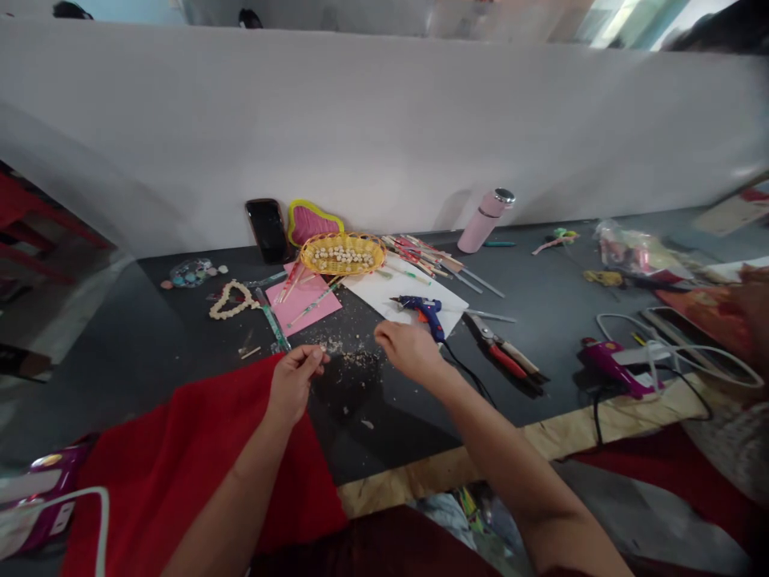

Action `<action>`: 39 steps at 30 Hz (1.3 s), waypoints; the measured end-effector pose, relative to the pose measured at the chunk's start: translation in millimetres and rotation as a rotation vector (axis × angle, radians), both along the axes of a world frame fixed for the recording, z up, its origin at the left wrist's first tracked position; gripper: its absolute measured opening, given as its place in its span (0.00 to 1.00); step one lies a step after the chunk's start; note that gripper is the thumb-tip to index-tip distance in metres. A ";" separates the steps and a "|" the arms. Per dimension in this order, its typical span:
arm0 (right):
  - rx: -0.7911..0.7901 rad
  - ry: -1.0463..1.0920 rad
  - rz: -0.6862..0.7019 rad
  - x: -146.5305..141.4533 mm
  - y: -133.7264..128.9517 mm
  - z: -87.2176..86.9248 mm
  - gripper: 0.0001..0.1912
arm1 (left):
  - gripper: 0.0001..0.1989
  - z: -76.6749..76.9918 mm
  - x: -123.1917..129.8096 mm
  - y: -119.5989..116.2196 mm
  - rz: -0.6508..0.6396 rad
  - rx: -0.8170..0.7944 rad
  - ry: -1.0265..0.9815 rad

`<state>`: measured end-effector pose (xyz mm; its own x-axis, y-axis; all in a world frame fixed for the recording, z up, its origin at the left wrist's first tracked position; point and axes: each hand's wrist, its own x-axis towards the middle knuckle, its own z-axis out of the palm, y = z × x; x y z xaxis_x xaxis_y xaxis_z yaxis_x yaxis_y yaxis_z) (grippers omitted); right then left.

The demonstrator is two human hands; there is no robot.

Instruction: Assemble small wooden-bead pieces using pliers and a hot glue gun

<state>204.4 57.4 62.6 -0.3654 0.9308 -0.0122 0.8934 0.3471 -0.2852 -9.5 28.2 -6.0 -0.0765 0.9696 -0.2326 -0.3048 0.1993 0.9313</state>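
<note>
My left hand (295,381) is closed in a pinch over the edge of the red cloth (216,449). A tiny pale bit shows at its fingertips, too small to name. To the right, my right hand (412,351) has its fingers curled together; what they hold, if anything, is hidden. Small pale crumbs (354,357) lie scattered on the dark table (396,433) between the hands. Just beyond my right hand, a blue glue gun (425,308) rests partly on white paper (372,295). Behind them, a yellow woven basket (309,255) holds many small pale beads.
A heart-shaped string of pale beads (233,300) and pink paper (324,304) lie left. Pruning shears (505,353), a pink bottle (481,224) and sticks (420,256) lie right or behind. A phone (266,231) leans on the white partition (372,120). Another person's arm (754,300) is far right.
</note>
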 end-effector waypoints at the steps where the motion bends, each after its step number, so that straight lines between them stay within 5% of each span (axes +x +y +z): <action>1: 0.001 -0.003 0.069 -9.3 0.5 -3.7 0.10 | 0.11 0.2 0.1 -0.2 -0.002 0.001 0.004; 7: -0.056 -0.072 0.335 -34.3 8.7 -36.2 0.12 | 0.10 4.5 0.5 -0.5 0.016 0.012 -0.009; 11: -0.057 -0.106 0.294 -34.8 11.5 -48.3 0.13 | 0.10 4.6 -1.1 -0.2 0.016 0.021 -0.023; 17: -0.030 -0.045 0.201 -33.1 12.6 -43.5 0.11 | 0.10 6.0 -0.7 -1.2 0.020 0.016 -0.003; 33: 0.119 -0.148 0.312 -54.6 14.4 -51.3 0.10 | 0.10 4.9 1.0 -2.1 0.002 0.024 0.026; 39: 0.065 0.180 0.147 -36.5 12.8 -59.1 0.08 | 0.11 7.2 3.3 -3.5 -0.017 -0.024 -0.008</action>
